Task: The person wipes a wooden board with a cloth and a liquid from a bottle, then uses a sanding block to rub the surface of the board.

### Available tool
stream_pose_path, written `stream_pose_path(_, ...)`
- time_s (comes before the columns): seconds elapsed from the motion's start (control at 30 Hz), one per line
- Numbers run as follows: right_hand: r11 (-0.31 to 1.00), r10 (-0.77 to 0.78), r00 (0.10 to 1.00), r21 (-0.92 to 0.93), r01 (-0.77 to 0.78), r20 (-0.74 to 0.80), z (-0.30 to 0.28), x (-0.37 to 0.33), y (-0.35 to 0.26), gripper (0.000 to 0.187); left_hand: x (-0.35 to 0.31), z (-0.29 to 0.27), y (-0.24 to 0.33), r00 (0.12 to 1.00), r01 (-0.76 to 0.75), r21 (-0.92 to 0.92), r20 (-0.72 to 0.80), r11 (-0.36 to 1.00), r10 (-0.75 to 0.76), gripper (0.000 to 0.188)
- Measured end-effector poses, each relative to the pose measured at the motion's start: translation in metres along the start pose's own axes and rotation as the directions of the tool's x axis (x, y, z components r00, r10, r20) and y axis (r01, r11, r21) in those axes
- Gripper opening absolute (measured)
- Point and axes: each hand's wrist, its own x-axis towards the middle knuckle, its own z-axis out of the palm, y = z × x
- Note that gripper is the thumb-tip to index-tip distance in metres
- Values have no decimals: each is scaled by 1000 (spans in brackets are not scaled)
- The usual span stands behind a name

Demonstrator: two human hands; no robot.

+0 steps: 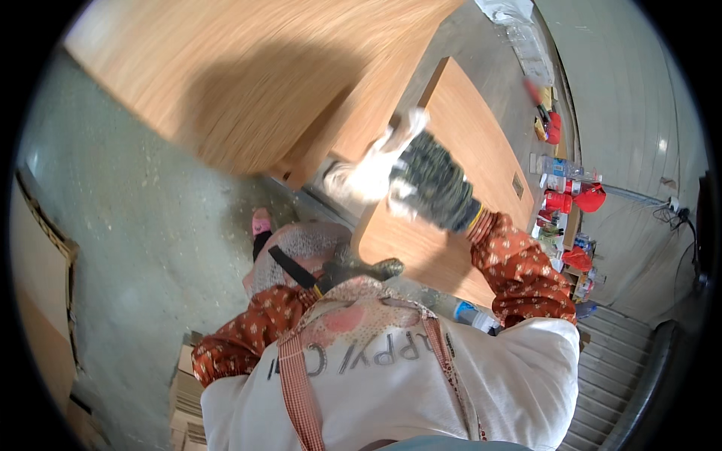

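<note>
While the right hand grips a white rag over the round-cornered wood-grain board | left hand near board, grip unclear | rag snagging board's edge might shift it

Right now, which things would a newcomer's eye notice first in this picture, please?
First, the large wooden panel, which fills the upper left of the view. Next, the bright, blurred white cloth near the middle, in the gloved right hand. Then, the red items among plastic bottles along the right side.
</note>
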Motion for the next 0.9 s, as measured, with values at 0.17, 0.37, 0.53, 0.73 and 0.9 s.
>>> stream_pose_path(0.17,974,189,956,-84,-212,-222,-7,29,102,34,-49,-20,-27,974,138,179,-202,974,-101,56)
stream_pose_path(0.37,495,869,482,217,-841,-113,-26,60,168,41,-64,-27,-31,936,203,277,-337,939,-103,56)
stream_pose_path(0.53,584,762,545,7,-812,-351,-14,-10,152,39,-57,-32,-32,921,209,350,-385,913,-63,56)
stream_pose_path(0.73,601,694,515,11,-799,-503,16,-131,27,37,-58,-34,-31,876,209,439,-482,874,33,56)
stream_pose_path(0.9,395,875,356,59,-917,-329,42,-234,-56,50,-73,-33,-28,788,161,512,-581,844,202,56)
